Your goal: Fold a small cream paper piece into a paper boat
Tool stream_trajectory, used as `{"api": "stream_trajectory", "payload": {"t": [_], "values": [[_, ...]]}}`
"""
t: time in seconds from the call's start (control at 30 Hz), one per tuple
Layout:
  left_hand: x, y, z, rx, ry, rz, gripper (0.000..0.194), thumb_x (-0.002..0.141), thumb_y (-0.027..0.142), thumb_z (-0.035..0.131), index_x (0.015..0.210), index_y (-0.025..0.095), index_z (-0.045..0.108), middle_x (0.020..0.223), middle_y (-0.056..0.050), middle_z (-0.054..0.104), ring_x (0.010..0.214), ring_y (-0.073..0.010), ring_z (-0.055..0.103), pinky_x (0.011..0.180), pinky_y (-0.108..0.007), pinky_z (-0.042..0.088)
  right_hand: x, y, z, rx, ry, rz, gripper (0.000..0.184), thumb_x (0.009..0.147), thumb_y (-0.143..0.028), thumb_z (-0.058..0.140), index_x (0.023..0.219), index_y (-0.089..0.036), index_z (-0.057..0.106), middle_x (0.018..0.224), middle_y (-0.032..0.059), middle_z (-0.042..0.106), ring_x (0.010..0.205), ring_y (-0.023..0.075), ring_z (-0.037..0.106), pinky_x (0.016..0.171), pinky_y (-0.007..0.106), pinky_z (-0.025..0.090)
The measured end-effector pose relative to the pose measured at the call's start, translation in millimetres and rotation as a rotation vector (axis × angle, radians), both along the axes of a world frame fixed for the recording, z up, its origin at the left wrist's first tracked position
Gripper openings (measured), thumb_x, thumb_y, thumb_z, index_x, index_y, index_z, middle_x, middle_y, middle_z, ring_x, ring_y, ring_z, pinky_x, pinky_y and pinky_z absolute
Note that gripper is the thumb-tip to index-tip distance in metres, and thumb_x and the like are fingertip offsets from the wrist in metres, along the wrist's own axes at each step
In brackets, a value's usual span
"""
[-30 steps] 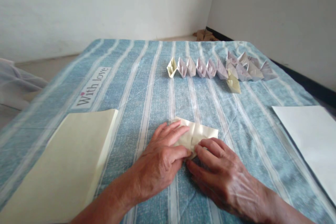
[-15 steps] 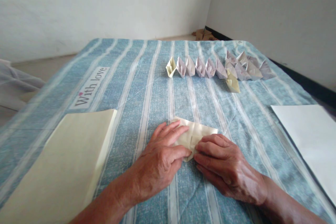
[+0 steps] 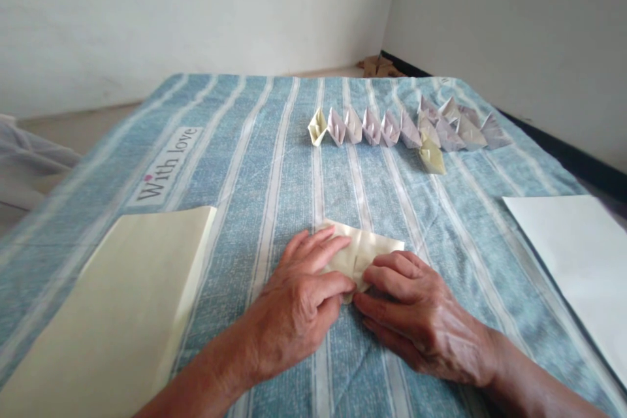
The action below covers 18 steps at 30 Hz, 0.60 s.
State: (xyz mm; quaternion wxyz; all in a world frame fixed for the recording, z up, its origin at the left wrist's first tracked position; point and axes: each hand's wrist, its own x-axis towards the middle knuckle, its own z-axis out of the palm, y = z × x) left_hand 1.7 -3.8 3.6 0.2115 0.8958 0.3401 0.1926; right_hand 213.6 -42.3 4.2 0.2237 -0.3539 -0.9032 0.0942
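Observation:
A small folded piece of cream paper [image 3: 365,249] lies on the striped cloth, with creases down its middle. My left hand [image 3: 308,290] rests on its left part, fingers stretched flat and the thumb pressing near the lower edge. On the right, my right hand [image 3: 411,310] has its fingers bent and closed on the paper's lower right edge, the index finger and thumb close to my left thumb. Both hands cover the lower corners, so the fold under the fingertips is partly hidden.
Several folded paper boats [image 3: 371,127] stand in a row toward the far side, bunched at the right. A yellow paper boat [image 3: 432,155] sits in front of them. Cream sheets [image 3: 112,300] lie at left, white sheets [image 3: 573,261] at right. A blue striped cloth [image 3: 255,170] covers the table.
My right hand's thumb and index finger have slid slightly left along the paper's lower edge, toward my left thumb. My left hand stays in place on the paper.

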Motion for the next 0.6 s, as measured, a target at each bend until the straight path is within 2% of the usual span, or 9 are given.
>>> {"api": "stream_trajectory", "payload": {"t": [0.2, 0.37, 0.6], "values": [[4.1, -2.6, -3.4, 0.043, 0.003, 0.039, 0.02, 0.088, 0.012, 0.053, 0.083, 0.023, 0.07, 0.132, -0.008, 0.06, 0.134, -0.0327, 0.042, 0.108, -0.065, 0.029, -1.3, 1.2, 1.4, -0.036, -0.001, 0.01, 0.016, 0.096, -0.024, 0.05, 0.092, -0.018, 0.065, 0.089, 0.0057, 0.06, 0.088, 0.0195, 0.054, 0.08, 0.036, 0.045], [7.5, -4.6, -4.3, 0.075, 0.022, 0.066, 0.023, 0.088, 0.011, 0.05, 0.077, 0.021, 0.067, 0.13, -0.01, 0.061, 0.131, -0.034, 0.045, 0.104, -0.066, 0.033, 1.2, 4.1, 2.2, -0.09, 0.043, 0.03, 0.019, 0.095, -0.024, 0.049, 0.094, -0.018, 0.067, 0.089, 0.0058, 0.061, 0.088, 0.0205, 0.054, 0.08, 0.038, 0.044], [6.9, -5.3, -5.8, 0.086, 0.03, 0.073, 0.016, 0.085, 0.012, 0.055, 0.081, 0.022, 0.066, 0.131, -0.01, 0.06, 0.132, -0.0341, 0.044, 0.105, -0.066, 0.033, 4.8, 6.2, 1.7, -0.084, 0.079, 0.049, 0.019, 0.093, -0.025, 0.049, 0.09, -0.017, 0.066, 0.088, 0.0066, 0.061, 0.087, 0.0205, 0.056, 0.079, 0.038, 0.047]]}}
